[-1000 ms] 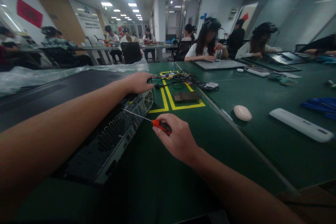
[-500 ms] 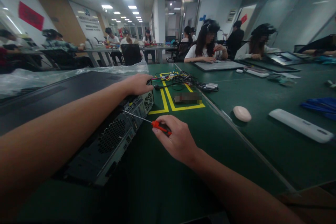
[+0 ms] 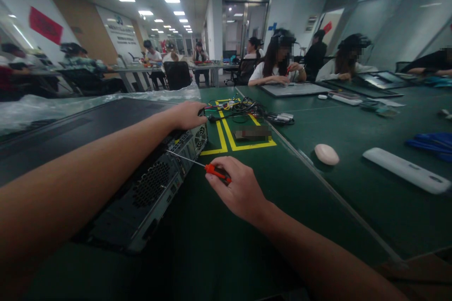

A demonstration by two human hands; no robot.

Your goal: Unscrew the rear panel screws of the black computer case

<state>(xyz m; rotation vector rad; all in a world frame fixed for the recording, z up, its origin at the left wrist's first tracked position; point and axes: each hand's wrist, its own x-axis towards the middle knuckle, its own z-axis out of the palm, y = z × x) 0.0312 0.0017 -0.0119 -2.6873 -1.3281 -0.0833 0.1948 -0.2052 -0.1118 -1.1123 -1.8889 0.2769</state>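
Note:
A black computer case [image 3: 95, 120] lies on its side at the left, its rear panel with vents and ports facing me. My left hand [image 3: 189, 114] grips the case's far rear corner, fingers bent over the edge and partly hidden. My right hand [image 3: 240, 186] is closed around the red and black handle of a screwdriver [image 3: 215, 171]. The long thin shaft runs leftward to the upper edge of the rear panel. Its tip meets the case below my left forearm; what it touches there is too small to make out.
Tangled cables [image 3: 250, 107] and a dark flat block [image 3: 252, 133] lie by yellow tape [image 3: 226, 138]. To the right are a pale computer mouse [image 3: 326, 154], a long white device [image 3: 406, 170] and blue fabric [image 3: 432, 143]. Plastic wrap [image 3: 31, 110] lies behind the case. Other people work across the table.
The view has tilted very slightly, shifting everything a little. Both hands, the screwdriver and the computer case hold the same positions relative to each other.

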